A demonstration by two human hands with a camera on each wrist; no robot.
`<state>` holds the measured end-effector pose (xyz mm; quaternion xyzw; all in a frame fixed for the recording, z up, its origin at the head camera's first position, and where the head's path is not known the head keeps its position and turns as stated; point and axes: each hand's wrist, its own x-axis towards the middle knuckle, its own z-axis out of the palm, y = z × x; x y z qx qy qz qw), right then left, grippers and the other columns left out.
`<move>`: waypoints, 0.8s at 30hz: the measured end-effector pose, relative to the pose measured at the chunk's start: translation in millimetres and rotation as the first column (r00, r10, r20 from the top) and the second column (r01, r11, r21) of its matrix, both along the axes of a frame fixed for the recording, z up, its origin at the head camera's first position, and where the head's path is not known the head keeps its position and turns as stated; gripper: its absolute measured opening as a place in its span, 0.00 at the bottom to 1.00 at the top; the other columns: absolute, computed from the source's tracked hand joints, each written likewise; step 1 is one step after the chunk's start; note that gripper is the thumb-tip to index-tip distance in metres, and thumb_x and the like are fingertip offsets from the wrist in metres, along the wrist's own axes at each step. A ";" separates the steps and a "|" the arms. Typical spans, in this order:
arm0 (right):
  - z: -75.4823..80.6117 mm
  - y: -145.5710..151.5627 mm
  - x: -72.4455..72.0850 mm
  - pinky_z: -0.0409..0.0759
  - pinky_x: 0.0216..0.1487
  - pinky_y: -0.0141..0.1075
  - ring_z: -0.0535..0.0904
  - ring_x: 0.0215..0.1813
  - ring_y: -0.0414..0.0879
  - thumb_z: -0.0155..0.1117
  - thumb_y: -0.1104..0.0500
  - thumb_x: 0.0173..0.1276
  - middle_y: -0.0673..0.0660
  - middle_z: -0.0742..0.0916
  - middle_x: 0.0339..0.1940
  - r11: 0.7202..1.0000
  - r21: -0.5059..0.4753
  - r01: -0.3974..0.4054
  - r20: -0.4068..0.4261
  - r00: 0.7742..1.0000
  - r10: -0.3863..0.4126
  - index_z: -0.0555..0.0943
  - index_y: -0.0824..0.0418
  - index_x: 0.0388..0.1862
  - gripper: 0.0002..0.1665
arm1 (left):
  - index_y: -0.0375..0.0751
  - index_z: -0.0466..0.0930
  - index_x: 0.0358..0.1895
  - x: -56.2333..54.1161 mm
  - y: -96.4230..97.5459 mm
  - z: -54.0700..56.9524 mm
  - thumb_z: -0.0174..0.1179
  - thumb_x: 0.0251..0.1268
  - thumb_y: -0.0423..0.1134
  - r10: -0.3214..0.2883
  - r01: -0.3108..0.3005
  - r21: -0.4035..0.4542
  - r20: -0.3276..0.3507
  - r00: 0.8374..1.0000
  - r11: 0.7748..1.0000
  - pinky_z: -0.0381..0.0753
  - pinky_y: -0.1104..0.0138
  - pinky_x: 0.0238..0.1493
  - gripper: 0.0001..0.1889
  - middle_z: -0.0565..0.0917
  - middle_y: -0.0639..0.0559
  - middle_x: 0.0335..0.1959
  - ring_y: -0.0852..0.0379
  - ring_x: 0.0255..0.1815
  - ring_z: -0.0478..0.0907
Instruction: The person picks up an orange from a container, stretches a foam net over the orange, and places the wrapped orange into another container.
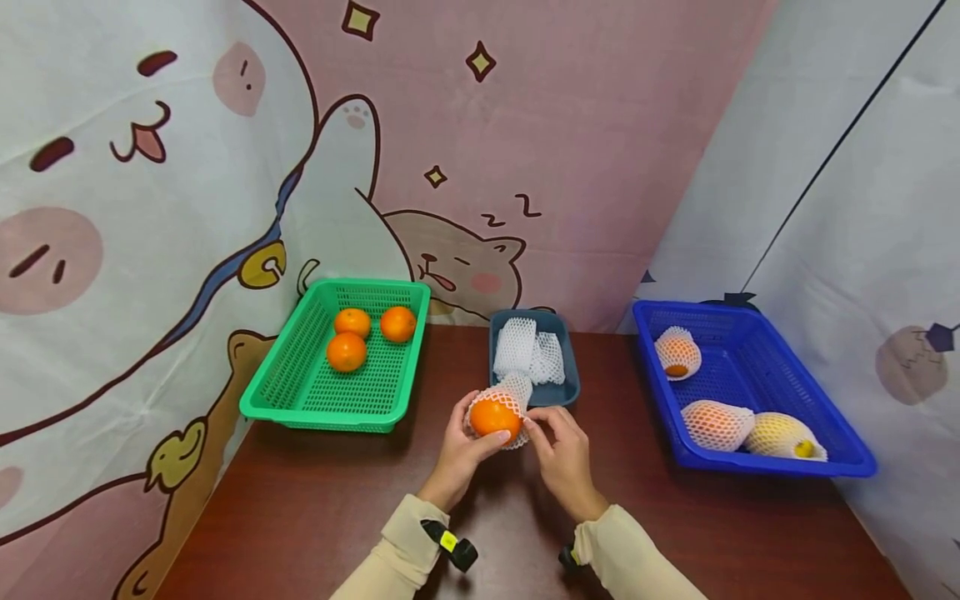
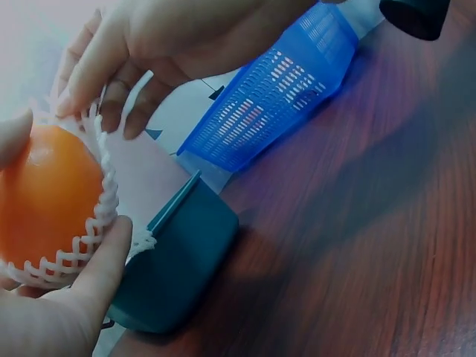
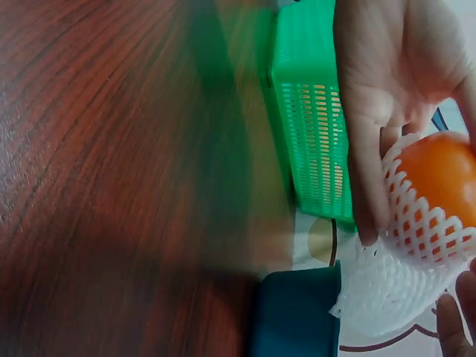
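Observation:
An orange (image 1: 495, 419) sits partly inside a white foam net sleeve (image 1: 517, 388), its near side bare. My left hand (image 1: 467, 443) grips the orange and the net from the left, thumb across the fruit. On the other side my right hand (image 1: 558, 450) pinches the net's edge between thumb and fingers. In the left wrist view the mesh wraps the lower and right side of the orange (image 2: 48, 197). Seen from the right wrist, the loose end of the sleeve (image 3: 387, 294) hangs beyond the fruit.
A green basket (image 1: 322, 415) at left holds three bare oranges (image 1: 347, 352). Behind the hands stands a small dark grey-blue bin (image 1: 573, 387) with more white nets (image 1: 516, 343). The blue basket (image 1: 765, 465) at right contains several net-wrapped fruits (image 1: 716, 425). A printed cloth backs the brown table.

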<state>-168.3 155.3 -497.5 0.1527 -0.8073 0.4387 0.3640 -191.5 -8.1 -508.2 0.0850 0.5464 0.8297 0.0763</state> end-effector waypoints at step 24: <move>3.4 -8.3 11.3 0.77 0.43 0.29 0.79 0.43 0.48 0.71 0.74 0.56 0.58 0.82 0.43 0.992 0.012 -0.122 0.025 0.992 0.122 0.84 0.62 0.37 0.12 | 0.42 0.50 0.74 -4.2 -10.9 -0.8 0.64 0.60 0.29 -0.088 0.079 -0.086 -0.098 0.991 0.993 0.78 0.61 0.54 0.42 0.63 0.39 0.66 0.46 0.57 0.73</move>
